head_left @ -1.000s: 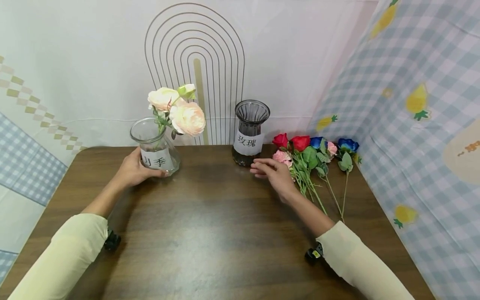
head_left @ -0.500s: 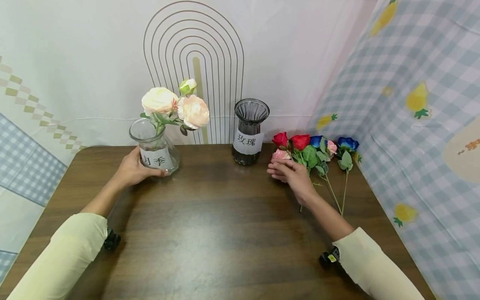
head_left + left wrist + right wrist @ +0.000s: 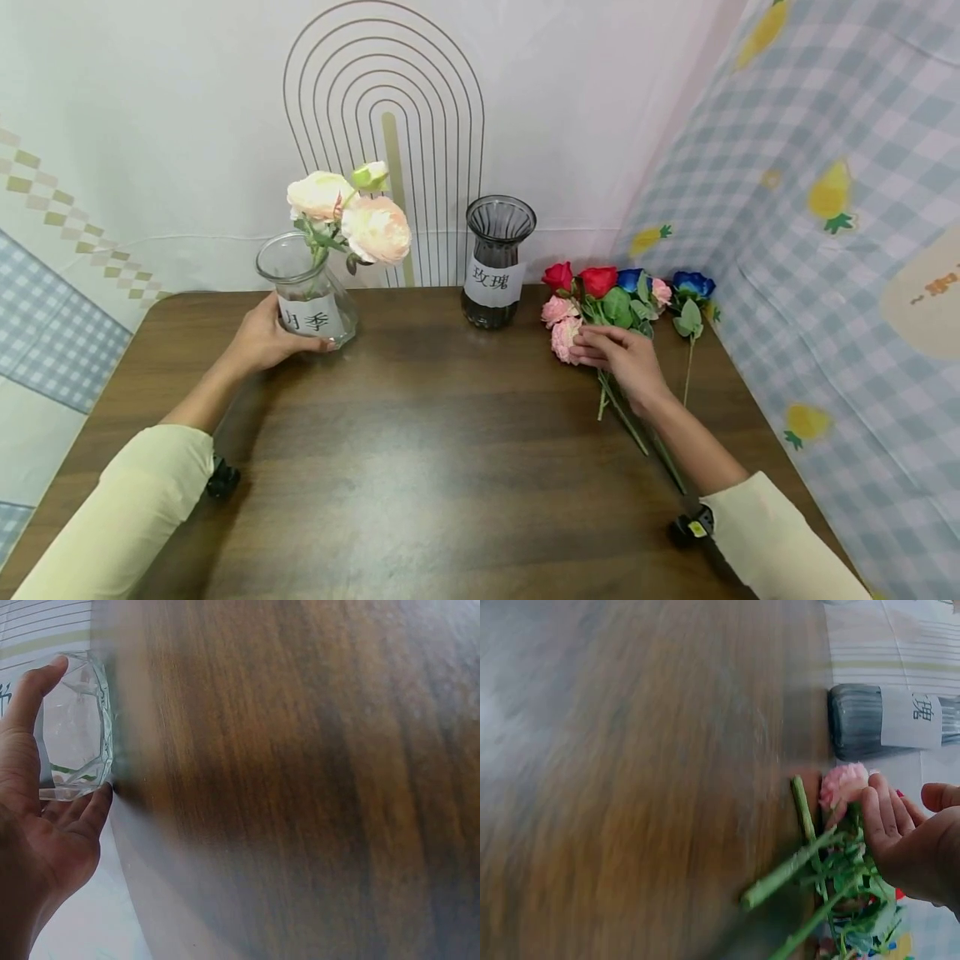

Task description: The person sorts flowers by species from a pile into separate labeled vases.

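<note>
My left hand (image 3: 262, 340) grips the lower side of a clear glass vase (image 3: 343, 318), thumb in front and fingers round the far side. A white label with dark characters is on the vase, and pale peach flowers (image 3: 375, 229) with a bud lean out of its mouth. At the right, my right hand (image 3: 624, 363) reaches over the lying flowers, fingertips right at a pink flower (image 3: 566, 340). In the right wrist view its fingers are extended, thumb apart, beside the pink bloom (image 3: 844, 784) and green stems (image 3: 780, 879).
A dark glass vase (image 3: 491, 312) with a white label stands upright at the table's back edge. Red roses (image 3: 598, 282), blue roses (image 3: 693, 285) and more pink blooms lie to its right. A patterned cloth wall (image 3: 862, 275) borders the table's right side.
My right hand has moved right and slightly toward me, from beside the dark vase to the pink flowers. The peach flowers sway in the clear vase; my left hand stays put.
</note>
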A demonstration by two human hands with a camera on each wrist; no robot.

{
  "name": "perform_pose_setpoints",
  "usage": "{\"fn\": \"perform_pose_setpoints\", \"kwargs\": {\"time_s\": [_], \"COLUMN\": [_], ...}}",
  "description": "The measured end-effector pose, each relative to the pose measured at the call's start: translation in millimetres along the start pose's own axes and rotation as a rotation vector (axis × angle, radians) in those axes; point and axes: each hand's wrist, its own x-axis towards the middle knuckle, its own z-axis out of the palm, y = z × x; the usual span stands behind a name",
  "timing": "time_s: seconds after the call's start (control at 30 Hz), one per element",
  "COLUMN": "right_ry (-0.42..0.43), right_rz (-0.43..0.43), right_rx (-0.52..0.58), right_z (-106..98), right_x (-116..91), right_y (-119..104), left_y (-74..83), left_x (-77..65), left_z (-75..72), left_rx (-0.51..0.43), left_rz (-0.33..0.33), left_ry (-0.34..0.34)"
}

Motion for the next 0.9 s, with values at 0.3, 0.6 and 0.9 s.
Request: {"fn": "perform_pose_setpoints", "kwargs": {"time_s": [0.3, 0.6, 0.9], "right_ry": [0.086, 0.147, 0.069], "right_rz": [-0.026, -0.142, -0.107], "right_rx": [-0.184, -0.62, -0.821], "right_z": [-20, -34, -30], "right_x": [-9, -14, -15], "right_y": [1, 7, 6], "left_y": [0.6, 1.3, 0.5], "left_x": [0.8, 0.8, 0.8], "left_z": [0.9, 0.5, 0.7], "left_rx": [0.013, 0.017, 0.007], "left_rz": [-0.012, -0.008, -0.009], "left_ry": [-0.005, -0.001, -0.017]}}
